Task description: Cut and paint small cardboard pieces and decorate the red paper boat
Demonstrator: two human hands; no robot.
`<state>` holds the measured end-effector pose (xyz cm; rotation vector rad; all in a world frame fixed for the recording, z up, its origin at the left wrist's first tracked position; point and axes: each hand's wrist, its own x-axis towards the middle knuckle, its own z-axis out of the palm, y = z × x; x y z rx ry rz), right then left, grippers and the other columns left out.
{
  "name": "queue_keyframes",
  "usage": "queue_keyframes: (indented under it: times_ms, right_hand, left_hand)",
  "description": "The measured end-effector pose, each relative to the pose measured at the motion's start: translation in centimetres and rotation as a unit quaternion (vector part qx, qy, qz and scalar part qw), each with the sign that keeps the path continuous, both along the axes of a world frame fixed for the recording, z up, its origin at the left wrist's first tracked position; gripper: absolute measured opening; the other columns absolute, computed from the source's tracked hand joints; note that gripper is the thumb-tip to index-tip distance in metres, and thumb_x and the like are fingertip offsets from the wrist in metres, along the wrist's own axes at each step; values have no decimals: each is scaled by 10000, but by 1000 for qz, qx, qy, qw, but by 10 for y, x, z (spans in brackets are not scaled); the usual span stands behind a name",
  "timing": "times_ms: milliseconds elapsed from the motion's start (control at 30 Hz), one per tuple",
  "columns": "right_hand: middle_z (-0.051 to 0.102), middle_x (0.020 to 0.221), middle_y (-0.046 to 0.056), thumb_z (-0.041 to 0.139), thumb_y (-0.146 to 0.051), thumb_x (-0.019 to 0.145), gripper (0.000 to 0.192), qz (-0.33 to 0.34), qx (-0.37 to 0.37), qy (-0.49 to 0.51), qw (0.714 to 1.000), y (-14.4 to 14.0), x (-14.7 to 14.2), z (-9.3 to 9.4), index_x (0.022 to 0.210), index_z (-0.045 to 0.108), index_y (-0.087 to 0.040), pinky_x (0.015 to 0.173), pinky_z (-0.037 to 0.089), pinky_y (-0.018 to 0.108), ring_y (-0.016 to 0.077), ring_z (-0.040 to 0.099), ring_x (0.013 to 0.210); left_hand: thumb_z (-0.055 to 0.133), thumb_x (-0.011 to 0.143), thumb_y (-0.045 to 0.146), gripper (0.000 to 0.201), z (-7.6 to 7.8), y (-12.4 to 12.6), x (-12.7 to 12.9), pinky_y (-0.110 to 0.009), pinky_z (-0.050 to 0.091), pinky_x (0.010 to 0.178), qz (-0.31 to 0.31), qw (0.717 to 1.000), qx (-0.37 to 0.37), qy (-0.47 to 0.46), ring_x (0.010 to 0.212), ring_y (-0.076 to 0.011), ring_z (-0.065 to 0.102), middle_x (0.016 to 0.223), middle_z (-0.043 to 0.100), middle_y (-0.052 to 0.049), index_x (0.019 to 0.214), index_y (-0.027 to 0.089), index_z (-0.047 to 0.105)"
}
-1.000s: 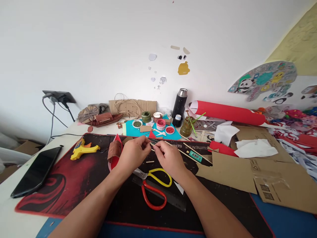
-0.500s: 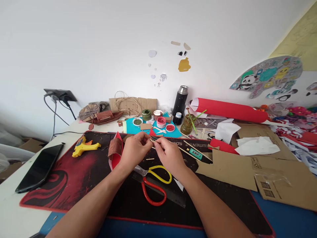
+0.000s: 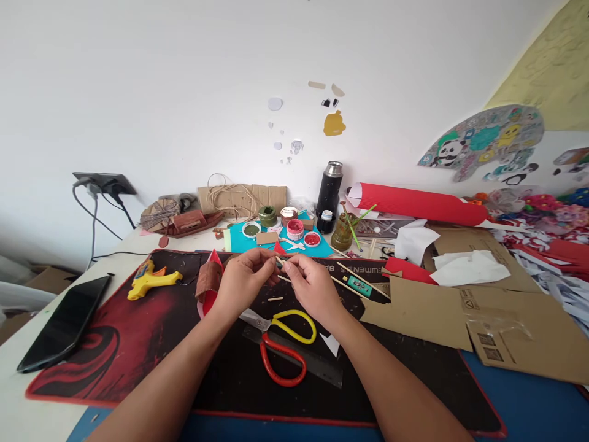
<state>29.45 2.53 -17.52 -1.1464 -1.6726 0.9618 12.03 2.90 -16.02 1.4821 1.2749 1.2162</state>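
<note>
you have two hands over the mat: your left hand and your right hand, with one short wooden stick pinched between them. one pair of scissors lies near you, on one dark ruler. to the left sit one yellow glue gun and one black phone. far off, one black flask stands by one red paper roll. you have about five small paint pots on one blue sheet. one large cardboard piece lies right, with two white paper scraps beyond it.
</note>
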Motion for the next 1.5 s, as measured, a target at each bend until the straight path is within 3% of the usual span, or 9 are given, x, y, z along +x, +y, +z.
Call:
queue_keyframes:
  times_ms: [167,400,667,900,1000,1067,1200,1367,1500]
  right_hand:
    - [508,548,-70,523,-464,1062,295,16,-56,62,996,3,0,-4,933,655,-234,465,383,261,135,488,419]
    - [382,490,-118,604,-600,997,386,64,-142,144,977,5,0,-1,905,626,-226,386,310,238,103,382,350]
    - [395,489,-115,600,-550,1012,342,67,-142,134,978,5,-2,-5,878,598,-236,380,310,236,100,385,342]
    - [401,499,-112,583,-535,1017,327,72,-151,137,976,4,-2,-3,889,610,-236,393,309,248,104,369,348]
    - [462,520,-88,545,-487,1041,299,46,-118,106,986,5,0,-2,900,630,-238,443,348,263,128,433,386]
    - [574,587,-45,542,-437,1049,274,15,-65,53,996,6,3,-1,910,662,-234,526,404,278,160,556,490]
    - [773,867,39,545,-337,1051,228,-8,34,-49,998,5,5,1,923,699,-229,711,464,303,220,715,798]
    - [790,857,38,562,-310,1064,206,-20,80,-126,989,3,6,-1,937,703,-228,692,432,298,221,723,765]
    - [798,847,44,564,-267,1071,188,-26,109,-190,975,4,6,-4,964,712,-225,683,410,297,231,747,779]
  left_hand:
    - [644,943,460,293,-6,2,-5,-307,622,669,10,992,82,98,686,-206,770,770,803,-32,996,201,770]
    - [590,981,331,217,-12,2,-8,-267,537,661,63,936,222,267,745,-191,765,853,828,-22,984,234,784]
    - [624,890,238,97,-13,1,-2,-249,459,603,111,908,232,332,661,-173,716,736,765,1,862,219,714]
    - [593,930,268,161,-12,3,-6,-255,480,620,97,917,225,315,669,-177,721,756,779,-4,884,223,741]
    - [554,1006,315,241,-11,4,-9,-270,533,693,40,931,224,287,741,-192,756,834,814,-16,1045,229,776]
    - [527,1036,333,278,-10,5,-11,-278,550,726,7,939,214,270,752,-194,761,835,816,-17,1109,226,773]
    - [531,1039,359,270,-10,6,-12,-280,529,695,8,947,183,265,730,-198,746,802,798,-15,1025,223,765]
    - [529,1051,386,278,-9,6,-11,-276,499,682,-1,956,141,257,711,-192,730,782,786,-2,1011,228,754]
    - [506,1052,376,300,-10,7,-12,-295,464,683,-2,940,136,314,726,-212,716,824,800,-29,967,228,753]
